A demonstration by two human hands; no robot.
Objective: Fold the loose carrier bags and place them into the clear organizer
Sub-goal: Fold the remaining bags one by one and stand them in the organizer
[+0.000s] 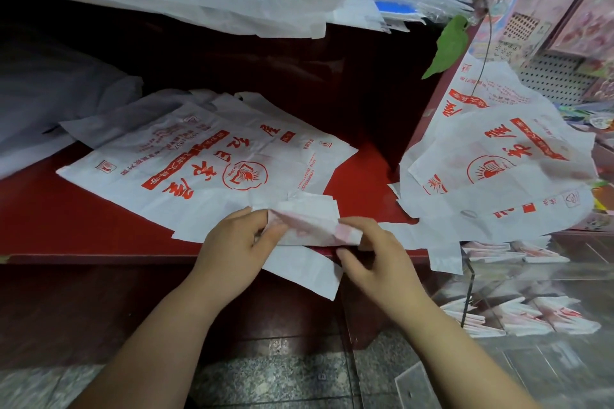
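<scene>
Red shelf (365, 183) holds many loose bags (206, 159); left hand (232, 242) and right hand (375, 256) pinch one half-folded bag (309, 226); few lie folded in the organizer (470, 279)

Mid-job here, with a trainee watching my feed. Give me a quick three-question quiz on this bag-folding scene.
1. True or false: the left hand and the right hand both hold the partly folded bag.
2. Where do the finished folded bags lie? A) in the clear organizer on the person's right B) in a drawer C) on the floor
3. Fill in: the flat carrier bag on the counter bears ___ print.
Key: 1 true; 2 A; 3 red.
</scene>
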